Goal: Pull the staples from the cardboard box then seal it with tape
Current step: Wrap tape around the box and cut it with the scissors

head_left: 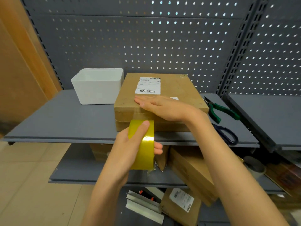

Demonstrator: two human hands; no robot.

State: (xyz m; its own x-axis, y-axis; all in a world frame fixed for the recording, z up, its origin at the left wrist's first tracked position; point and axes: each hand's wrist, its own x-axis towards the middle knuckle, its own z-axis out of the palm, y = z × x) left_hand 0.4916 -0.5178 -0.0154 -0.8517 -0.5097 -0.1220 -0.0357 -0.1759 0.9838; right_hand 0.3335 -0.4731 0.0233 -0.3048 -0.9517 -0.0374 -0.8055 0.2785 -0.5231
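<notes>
Two hands at work over a grey metal shelf backed by perforated panel. Cardboard box sits on the shelf, roughly centre, flaps closed, white shipping label on its top face toward the rear. A strip of clear tape appears to run from the front edge of the top down the front face; its extent is hard to make out.

Right hand lies flat, palm down, on the box top near the front edge, fingers straight and together, pointing left; it presses on the cardboard and grips nothing.

Left hand holds a roll of yellow tape just in front of the box's front face, below the shelf edge level. Thumb lies across the outer face of the roll; fingers curl round the far side, tips visible at the right rim. The roll's upper end is close against the box front; whether it touches cannot be told.

White open bin stands on the shelf just left of the box, apparently touching its left side. Green-handled pliers lie on the shelf right of the box; dark-handled scissors lie nearer the shelf's front edge, partly hidden by the right forearm. Lower shelf carries several more cardboard parcels.
</notes>
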